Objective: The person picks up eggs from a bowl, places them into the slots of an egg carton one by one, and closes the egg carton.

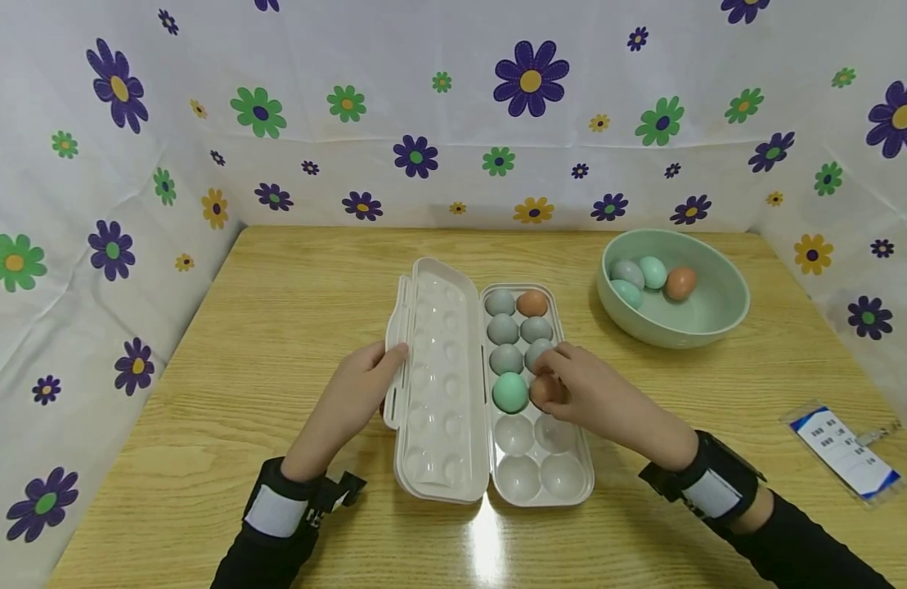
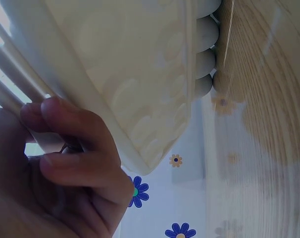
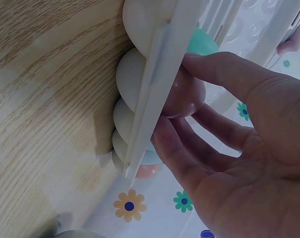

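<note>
An egg carton lies unfolded, its white lid (image 1: 442, 384) tilted up on the left and its tray (image 1: 587, 458) flat on the right. My left hand (image 1: 361, 380) grips the lid's outer edge, thumb on the inside. In the tray's fourth row my right hand (image 1: 596, 388) pinches a brown egg (image 3: 184, 94) between thumb and fingers, sitting in its cup. Beside it rests a green egg (image 1: 510, 393). Farther back sit several grey eggs (image 1: 503, 329) and another brown egg (image 1: 532, 303). The cups (image 1: 518, 477) of the two nearest rows hold no eggs.
A pale green bowl (image 1: 674, 331) at the back right holds green, grey and brown eggs. A badge (image 1: 845, 452) with a clip lies on the wooden table (image 1: 276, 327) at the right. Flowered cloth (image 1: 460, 106) stands behind and along both sides.
</note>
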Demonstrator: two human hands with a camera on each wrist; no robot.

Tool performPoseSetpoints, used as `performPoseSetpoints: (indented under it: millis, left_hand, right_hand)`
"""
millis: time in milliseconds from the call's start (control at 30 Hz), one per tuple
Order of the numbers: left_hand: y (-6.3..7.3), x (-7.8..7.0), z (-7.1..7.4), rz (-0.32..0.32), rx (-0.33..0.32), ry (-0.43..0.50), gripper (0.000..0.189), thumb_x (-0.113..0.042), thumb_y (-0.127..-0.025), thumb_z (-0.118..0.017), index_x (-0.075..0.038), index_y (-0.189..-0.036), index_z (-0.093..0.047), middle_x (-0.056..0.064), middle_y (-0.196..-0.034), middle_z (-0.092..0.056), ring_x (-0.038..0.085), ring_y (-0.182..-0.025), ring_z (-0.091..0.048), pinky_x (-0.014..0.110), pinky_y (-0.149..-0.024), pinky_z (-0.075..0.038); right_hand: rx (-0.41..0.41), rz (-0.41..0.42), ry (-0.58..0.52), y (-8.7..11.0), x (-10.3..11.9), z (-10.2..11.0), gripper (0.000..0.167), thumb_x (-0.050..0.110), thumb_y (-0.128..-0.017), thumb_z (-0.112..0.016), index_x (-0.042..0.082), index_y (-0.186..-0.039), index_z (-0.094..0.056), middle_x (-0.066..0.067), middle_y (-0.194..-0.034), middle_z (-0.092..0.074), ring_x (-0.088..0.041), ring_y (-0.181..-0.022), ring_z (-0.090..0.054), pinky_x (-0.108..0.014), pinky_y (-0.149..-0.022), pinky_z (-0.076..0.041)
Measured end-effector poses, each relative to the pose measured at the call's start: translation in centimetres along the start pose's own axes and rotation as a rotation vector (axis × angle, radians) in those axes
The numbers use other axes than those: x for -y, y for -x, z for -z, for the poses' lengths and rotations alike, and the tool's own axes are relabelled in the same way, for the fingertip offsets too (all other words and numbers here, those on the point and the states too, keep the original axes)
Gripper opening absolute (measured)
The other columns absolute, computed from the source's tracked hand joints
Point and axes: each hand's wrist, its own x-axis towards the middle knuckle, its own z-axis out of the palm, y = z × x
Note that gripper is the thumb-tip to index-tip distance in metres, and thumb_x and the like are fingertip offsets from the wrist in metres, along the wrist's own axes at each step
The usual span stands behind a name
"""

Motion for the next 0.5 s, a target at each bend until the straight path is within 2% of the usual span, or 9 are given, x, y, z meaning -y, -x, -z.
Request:
performPoseSetpoints:
  millis: [100, 233, 367, 500]
  left_hand:
    - [0.0, 0.0, 0.0, -0.005, 0.001, 0.0, 0.046, -0.04, -0.108, -0.042, -0.006, -0.13, -0.062, 0.012, -0.088, -0.07, 0.017, -0.067, -0.066, 0.034, -0.063, -0.055]
    - [0.0, 0.0, 0.0, -0.01, 0.005, 0.009, 0.046, -0.04, -0.108, -0.042, -0.005, -0.129, -0.063, 0.012, -0.086, -0.07, 0.017, -0.066, -0.066, 0.033, -0.061, -0.055]
    - [0.1, 0.0, 0.0, -0.008, 0.005, 0.008, 0.046, -0.039, -0.108, -0.042, -0.005, -0.13, -0.063, 0.012, -0.087, -0.07, 0.017, -0.067, -0.066, 0.032, -0.062, -0.055]
    - [0.0, 0.1, 0.0, -0.007, 0.003, 0.006, 0.047, -0.04, -0.107, -0.042, -0.005, -0.13, -0.062, 0.013, -0.089, -0.071, 0.017, -0.068, -0.066, 0.033, -0.062, -0.055]
  right_hand:
    - [-0.001, -0.009, -0.012, 0.0, -0.1, 0.2, 0.029, 0.011, -0.084, -0.081, 0.007, -0.108, -0.065, -0.005, -0.099, -0.063, -0.019, -0.089, -0.058, -0.033, -0.079, -0.051]
    - [0.016, -0.069, -0.04, -0.3, -0.3, 1.3, 0.032, 0.015, -0.088, -0.078, 0.005, -0.115, -0.064, -0.012, -0.11, -0.064, -0.026, -0.095, -0.062, -0.038, -0.082, -0.054]
    - [-0.004, -0.131, -0.019, -0.9, -1.0, 3.2, 0.038, 0.017, -0.091, -0.076, 0.003, -0.123, -0.062, -0.017, -0.12, -0.064, -0.033, -0.103, -0.064, -0.045, -0.088, -0.056]
    - [-0.057, -0.184, 0.002, -1.9, -2.7, 5.6, 0.038, 0.016, -0.096, -0.069, 0.001, -0.129, -0.059, -0.02, -0.124, -0.062, -0.035, -0.106, -0.063, -0.048, -0.089, -0.055]
